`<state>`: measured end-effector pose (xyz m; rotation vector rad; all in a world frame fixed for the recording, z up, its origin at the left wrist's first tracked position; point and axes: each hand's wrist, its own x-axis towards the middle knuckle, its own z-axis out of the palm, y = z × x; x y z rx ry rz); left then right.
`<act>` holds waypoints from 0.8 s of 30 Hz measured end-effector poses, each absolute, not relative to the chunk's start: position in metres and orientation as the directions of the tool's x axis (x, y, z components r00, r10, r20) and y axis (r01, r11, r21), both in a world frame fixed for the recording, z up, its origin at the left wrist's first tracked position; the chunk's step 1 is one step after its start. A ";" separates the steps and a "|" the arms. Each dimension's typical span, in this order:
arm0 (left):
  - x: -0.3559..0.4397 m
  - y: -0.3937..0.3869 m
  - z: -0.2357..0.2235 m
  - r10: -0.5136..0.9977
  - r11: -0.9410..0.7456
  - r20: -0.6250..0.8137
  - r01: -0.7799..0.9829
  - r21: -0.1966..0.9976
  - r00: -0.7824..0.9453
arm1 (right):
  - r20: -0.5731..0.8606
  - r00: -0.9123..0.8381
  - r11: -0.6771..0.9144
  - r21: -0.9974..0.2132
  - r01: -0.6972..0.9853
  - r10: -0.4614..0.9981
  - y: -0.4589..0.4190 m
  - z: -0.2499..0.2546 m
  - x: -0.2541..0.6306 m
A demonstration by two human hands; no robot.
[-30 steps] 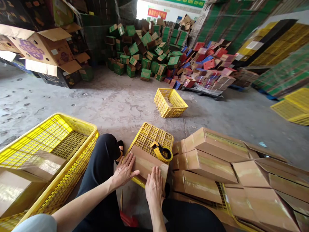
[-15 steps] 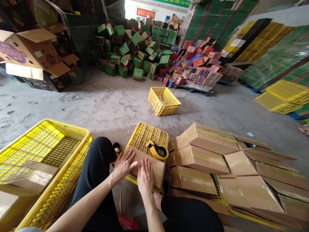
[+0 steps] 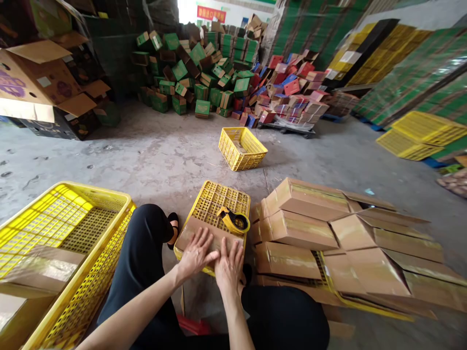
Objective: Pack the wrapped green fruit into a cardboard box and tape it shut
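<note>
A flat cardboard box (image 3: pixel 189 228) lies across the near part of an upturned yellow crate (image 3: pixel 202 202) between my knees. My left hand (image 3: pixel 199 250) rests on it with fingers spread. Beside it, my right hand (image 3: pixel 228 262) presses on the box's right part, fingers stretched out and thumbs nearly touching. Just beyond the cardboard, a yellow and black tape dispenser (image 3: pixel 233 221) lies on the crate. Neither hand touches the dispenser.
A large yellow crate (image 3: pixel 126 206) holding flattened cardboard stands at left. Folded cardboard boxes (image 3: pixel 306 233) are stacked at right. Ahead sits a smaller yellow crate (image 3: pixel 242 162), with heaped green boxes (image 3: pixel 202 108) and red boxes (image 3: pixel 292 87) beyond.
Both hands have slid to the right across the cardboard, which now shows more of its left end. The whole view has shifted slightly.
</note>
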<state>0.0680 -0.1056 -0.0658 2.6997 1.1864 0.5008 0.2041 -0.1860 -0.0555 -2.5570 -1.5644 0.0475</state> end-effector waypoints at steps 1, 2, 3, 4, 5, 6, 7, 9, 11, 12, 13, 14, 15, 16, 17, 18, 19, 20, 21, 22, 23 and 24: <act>0.073 -0.112 -0.065 0.711 -0.702 0.221 0.653 0.286 0.668 | 0.040 0.441 -0.433 -0.134 0.892 0.897 -0.187 -0.055 0.198; 0.076 -0.117 -0.065 0.694 -0.715 0.204 0.630 0.302 0.690 | 0.031 0.420 -0.413 -0.131 0.901 0.907 -0.189 -0.054 0.193; 0.076 -0.119 -0.065 0.682 -0.724 0.191 0.615 0.313 0.706 | 0.024 0.405 -0.399 -0.127 0.908 0.914 -0.193 -0.053 0.191; 0.073 -0.119 -0.065 0.677 -0.727 0.184 0.609 0.317 0.712 | 0.018 0.399 -0.394 -0.123 0.911 0.917 -0.197 -0.052 0.191; 0.068 -0.117 -0.065 0.680 -0.725 0.183 0.612 0.316 0.710 | 0.015 0.397 -0.393 -0.119 0.912 0.918 -0.202 -0.050 0.193; 0.061 -0.113 -0.065 0.687 -0.720 0.187 0.622 0.309 0.702 | 0.014 0.400 -0.396 -0.114 0.911 0.916 -0.209 -0.050 0.197; 0.053 -0.108 -0.065 0.703 -0.706 0.195 0.641 0.301 0.683 | 0.014 0.404 -0.400 -0.109 0.910 0.915 -0.216 -0.049 0.202; 0.037 -0.097 -0.066 0.752 -0.659 0.208 0.696 0.285 0.626 | 0.016 0.400 -0.396 -0.103 0.912 0.916 -0.231 -0.051 0.211; 0.024 -0.090 -0.068 0.787 -0.617 0.206 0.738 0.274 0.582 | 0.040 0.393 -0.387 -0.102 0.916 0.919 -0.245 -0.057 0.216; 0.020 -0.090 -0.069 0.795 -0.607 0.207 0.747 0.273 0.570 | 0.061 0.393 -0.386 -0.105 0.917 0.918 -0.250 -0.060 0.216; 0.019 -0.091 -0.070 0.798 -0.602 0.213 0.749 0.276 0.564 | 0.088 0.393 -0.383 -0.112 0.917 0.915 -0.253 -0.064 0.213; 0.019 -0.094 -0.071 0.799 -0.601 0.226 0.747 0.282 0.558 | 0.119 0.391 -0.378 -0.122 0.918 0.912 -0.254 -0.068 0.210; 0.021 -0.099 -0.072 0.798 -0.603 0.242 0.742 0.292 0.553 | 0.152 0.385 -0.366 -0.137 0.920 0.910 -0.254 -0.072 0.204; 0.024 -0.105 -0.074 0.795 -0.606 0.258 0.735 0.305 0.549 | 0.183 0.372 -0.347 -0.152 0.925 0.910 -0.253 -0.075 0.198; 0.029 -0.111 -0.075 0.791 -0.612 0.270 0.724 0.319 0.550 | 0.212 0.353 -0.322 -0.166 0.932 0.911 -0.250 -0.077 0.190; 0.033 -0.119 -0.075 0.782 -0.624 0.275 0.706 0.335 0.560 | 0.236 0.331 -0.294 -0.178 0.939 0.914 -0.246 -0.079 0.182; 0.038 -0.125 -0.075 0.768 -0.641 0.273 0.683 0.352 0.580 | 0.255 0.306 -0.264 -0.187 0.946 0.917 -0.242 -0.080 0.174; 0.041 -0.132 -0.075 0.751 -0.658 0.267 0.657 0.367 0.604 | 0.270 0.281 -0.234 -0.191 0.953 0.921 -0.239 -0.081 0.166; 0.043 -0.137 -0.074 0.734 -0.674 0.258 0.632 0.381 0.628 | 0.279 0.258 -0.209 -0.194 0.958 0.925 -0.236 -0.081 0.160; 0.043 -0.140 -0.073 0.717 -0.689 0.246 0.610 0.391 0.652 | 0.283 0.239 -0.188 -0.194 0.963 0.929 -0.234 -0.080 0.156; 0.040 -0.141 -0.072 0.701 -0.702 0.234 0.593 0.396 0.674 | 0.278 0.221 -0.171 -0.194 0.966 0.935 -0.233 -0.079 0.155; 0.036 -0.141 -0.070 0.689 -0.710 0.220 0.584 0.393 0.690 | 0.265 0.205 -0.157 -0.193 0.969 0.942 -0.232 -0.077 0.156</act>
